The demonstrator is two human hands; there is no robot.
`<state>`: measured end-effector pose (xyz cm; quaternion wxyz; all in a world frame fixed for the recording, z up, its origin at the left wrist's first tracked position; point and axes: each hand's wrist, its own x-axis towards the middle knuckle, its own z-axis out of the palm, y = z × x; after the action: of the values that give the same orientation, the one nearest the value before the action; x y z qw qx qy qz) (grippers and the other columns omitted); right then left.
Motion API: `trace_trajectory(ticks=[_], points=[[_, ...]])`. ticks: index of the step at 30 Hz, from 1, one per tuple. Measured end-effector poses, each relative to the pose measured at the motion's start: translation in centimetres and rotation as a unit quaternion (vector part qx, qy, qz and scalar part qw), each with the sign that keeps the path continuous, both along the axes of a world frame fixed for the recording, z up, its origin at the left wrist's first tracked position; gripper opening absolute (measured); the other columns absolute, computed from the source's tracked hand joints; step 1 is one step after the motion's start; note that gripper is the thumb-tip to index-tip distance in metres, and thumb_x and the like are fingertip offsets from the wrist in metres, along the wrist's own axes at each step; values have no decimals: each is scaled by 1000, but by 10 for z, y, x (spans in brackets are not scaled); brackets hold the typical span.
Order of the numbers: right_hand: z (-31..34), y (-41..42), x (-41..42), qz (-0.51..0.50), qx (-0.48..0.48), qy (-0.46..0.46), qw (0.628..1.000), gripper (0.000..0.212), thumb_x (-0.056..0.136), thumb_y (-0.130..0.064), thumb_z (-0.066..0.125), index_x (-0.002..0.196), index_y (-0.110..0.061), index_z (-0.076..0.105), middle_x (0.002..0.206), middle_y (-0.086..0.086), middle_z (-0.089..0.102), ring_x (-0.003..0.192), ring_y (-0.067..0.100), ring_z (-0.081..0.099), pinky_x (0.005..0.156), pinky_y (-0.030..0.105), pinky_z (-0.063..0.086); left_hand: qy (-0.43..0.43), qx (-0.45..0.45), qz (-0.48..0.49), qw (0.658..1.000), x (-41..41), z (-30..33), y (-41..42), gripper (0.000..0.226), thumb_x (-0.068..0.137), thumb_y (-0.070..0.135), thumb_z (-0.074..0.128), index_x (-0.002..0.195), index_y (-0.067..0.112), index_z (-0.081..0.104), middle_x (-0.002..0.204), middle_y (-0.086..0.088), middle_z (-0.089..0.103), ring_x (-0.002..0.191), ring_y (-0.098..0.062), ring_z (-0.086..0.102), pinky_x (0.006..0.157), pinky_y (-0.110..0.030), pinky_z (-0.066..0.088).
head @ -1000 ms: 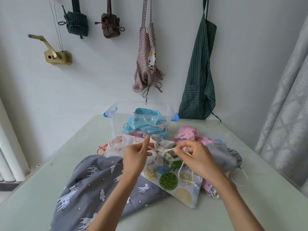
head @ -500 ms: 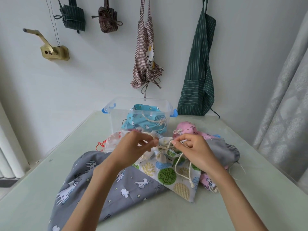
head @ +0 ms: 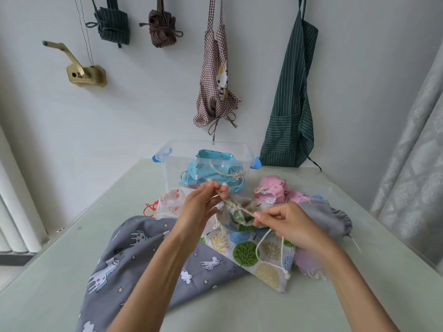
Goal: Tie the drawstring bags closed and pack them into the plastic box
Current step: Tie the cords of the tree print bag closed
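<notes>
A white bag printed with coloured trees (head: 249,252) lies in the middle of the table, its mouth gathered. My left hand (head: 200,207) pinches one end of its cream drawstring (head: 239,208) up and to the left. The other end is pinched by my right hand (head: 285,224), lower right. The cord runs taut between them over the bag's neck. Behind stands the clear plastic box (head: 172,168) with blue latches, holding a tied blue bag (head: 215,176).
A large grey unicorn-print bag (head: 134,257) lies under my left forearm. A white bag with a red cord (head: 169,202), a pink bag (head: 275,190) and a plain grey bag (head: 333,216) surround the work. Aprons hang on the wall; a curtain is at right.
My hands were close together at the bag's neck. They have pulled apart, left hand up and left, right hand down and right, drawing the cord taut.
</notes>
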<state>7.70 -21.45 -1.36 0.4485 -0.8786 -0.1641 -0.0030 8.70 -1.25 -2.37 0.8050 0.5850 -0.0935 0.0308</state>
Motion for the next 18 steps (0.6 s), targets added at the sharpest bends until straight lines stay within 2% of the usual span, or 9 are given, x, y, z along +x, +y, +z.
trace_trajectory(ticks=[2, 4, 7, 9, 11, 12, 13, 16, 18], points=[[1, -1, -1, 1, -37, 6, 999, 23, 86, -38, 63, 70, -25, 75, 52, -24, 61, 51, -12, 51, 59, 12, 36, -59, 126, 7, 990, -2, 0, 2, 27, 99, 27, 44, 90, 19, 68, 76, 12, 69, 64, 1, 57, 54, -12, 36], [7, -6, -4, 11, -52, 31, 998, 28, 83, -45, 63, 65, -25, 73, 50, -25, 58, 54, -13, 52, 63, 17, 35, -88, 222, -7, 971, -3, 1, 2, 28, 97, 23, 49, 98, 8, 72, 68, 17, 67, 56, 5, 51, 47, -5, 33], [20, -14, -9, 33, -59, 60, 996, 39, 75, -61, 56, 63, -26, 70, 64, -13, 58, 70, -1, 57, 73, 22, 39, -78, 314, -57, 945, -6, -2, -4, 25, 96, 11, 52, 105, -3, 69, 56, 24, 64, 44, 11, 50, 45, 0, 33], [25, -13, -10, 42, -70, 76, 994, 42, 77, -62, 51, 58, -27, 67, 73, -9, 66, 82, -3, 60, 87, 26, 41, -77, 363, -100, 923, -10, -2, -9, 21, 95, 11, 54, 98, 1, 72, 61, 21, 62, 50, 10, 50, 52, -4, 39], [31, -7, -9, 30, -82, 92, 992, 49, 85, -55, 50, 51, -23, 62, 66, -12, 66, 73, -5, 58, 87, 28, 39, -81, 408, -126, 901, -10, -4, -13, 23, 94, 12, 53, 89, -5, 67, 76, 7, 61, 70, -1, 51, 76, -24, 51], [36, -4, -8, 13, -86, 95, 992, 51, 87, -54, 50, 49, -21, 59, 64, -9, 64, 67, -2, 56, 85, 28, 39, -78, 430, -136, 889, -10, -5, -14, 22, 93, 13, 52, 92, -5, 65, 84, -2, 61, 78, -7, 51, 88, -34, 48], [42, 0, -6, -7, -91, 89, 992, 52, 88, -53, 51, 49, -19, 57, 64, -4, 61, 63, 0, 54, 81, 27, 39, -76, 449, -145, 878, -11, -5, -15, 22, 92, 14, 52, 94, -3, 64, 91, -10, 60, 82, -10, 49, 92, -37, 45], [64, 16, 0, -26, -90, 27, 995, 51, 92, -48, 50, 51, -17, 56, 71, -2, 64, 64, 1, 60, 79, 30, 44, -122, 487, -152, 851, -12, -7, -18, 27, 95, 26, 53, 97, 3, 67, 99, -19, 61, 79, -11, 46, 80, -30, 41], [74, 37, 2, 24, -121, -17, 992, 45, 93, -48, 44, 66, -21, 67, 73, -10, 70, 67, 2, 59, 86, 35, 46, -136, 481, -141, 854, -12, -9, -18, 32, 97, 31, 50, 97, 5, 70, 91, -12, 67, 75, -7, 49, 75, -27, 42]])
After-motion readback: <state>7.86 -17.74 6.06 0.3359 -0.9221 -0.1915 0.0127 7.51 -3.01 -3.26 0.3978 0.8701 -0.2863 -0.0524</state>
